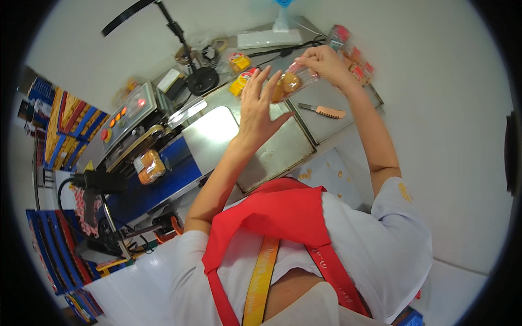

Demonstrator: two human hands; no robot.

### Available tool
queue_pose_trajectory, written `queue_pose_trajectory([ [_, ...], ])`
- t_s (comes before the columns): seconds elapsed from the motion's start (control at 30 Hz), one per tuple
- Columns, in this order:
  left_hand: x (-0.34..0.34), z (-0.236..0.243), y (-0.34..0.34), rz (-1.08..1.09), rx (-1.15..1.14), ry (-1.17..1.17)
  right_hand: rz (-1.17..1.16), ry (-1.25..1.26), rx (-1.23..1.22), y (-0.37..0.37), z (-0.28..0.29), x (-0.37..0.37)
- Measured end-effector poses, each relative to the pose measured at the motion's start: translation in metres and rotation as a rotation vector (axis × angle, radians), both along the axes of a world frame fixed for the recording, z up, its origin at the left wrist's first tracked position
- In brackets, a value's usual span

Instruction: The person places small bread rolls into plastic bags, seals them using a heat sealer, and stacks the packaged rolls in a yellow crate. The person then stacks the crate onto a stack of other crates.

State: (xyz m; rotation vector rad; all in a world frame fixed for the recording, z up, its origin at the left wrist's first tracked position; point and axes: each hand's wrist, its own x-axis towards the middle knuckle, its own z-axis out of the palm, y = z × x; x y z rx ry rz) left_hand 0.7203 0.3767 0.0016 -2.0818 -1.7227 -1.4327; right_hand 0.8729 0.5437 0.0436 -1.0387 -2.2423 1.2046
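While the right hand (325, 64) pinches a bun bag (288, 84), the left hand (260, 106) spreads wide above a knife (323, 111).

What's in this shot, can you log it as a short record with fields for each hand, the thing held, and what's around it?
left hand: open, fingers spread, beside the bag
right hand: pinching the clear bag's upper end
held item: clear bag of round golden buns, above the steel table
on table: serrated knife with pale handle
left of table: sealing machine with blue belt, packed bun bag on it
far edge: more packed bags
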Motion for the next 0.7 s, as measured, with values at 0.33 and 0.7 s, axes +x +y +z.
queue_pose_trajectory([
  [0.33, -0.073, -0.016, -0.019, -0.175, -0.193, -1.027, 0.646, 0.150, 0.033, -0.032, 0.024, -0.052],
  [0.7, -0.105, -0.015, -0.053, -0.214, -0.110, -1.009, 0.624, 0.462, 0.804, -0.077, -0.009, -0.095],
])
